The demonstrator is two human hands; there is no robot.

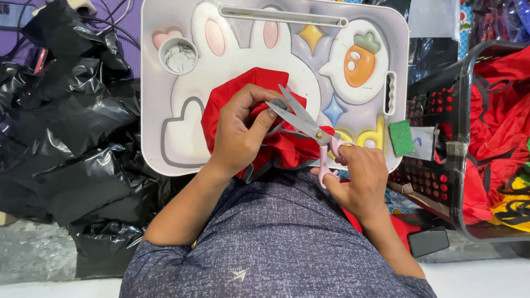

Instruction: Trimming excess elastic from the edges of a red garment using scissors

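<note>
One big heap of black plastic bags (pixel 66 132) is seen on the left. One black basket (pixel 441 182) is seen on the right, and red cloth is piled in it.

Between them, one white lap tray (pixel 165 72) with a rabbit and carrot picture is laid across the person's lap. One round cup hole (pixel 178 56) is set in its top left corner, and one long slot (pixel 281 15) runs along its top edge.

One piece of red cloth (pixel 232 91) is spread on the middle of the tray and hangs over its near edge. Part of the cloth is hidden by the two hands.

The left hand (pixel 240 129) is closed on a fold of the red cloth, which is pinched between thumb and fingers. The right hand (pixel 359 176) is closed around the pink handles of one pair of scissors (pixel 301 121). The two grey blades are opened a little, and their tips are held just beside the left thumb, over the cloth.

One small green sponge (pixel 401 137) is seen at the tray's right edge.
</note>
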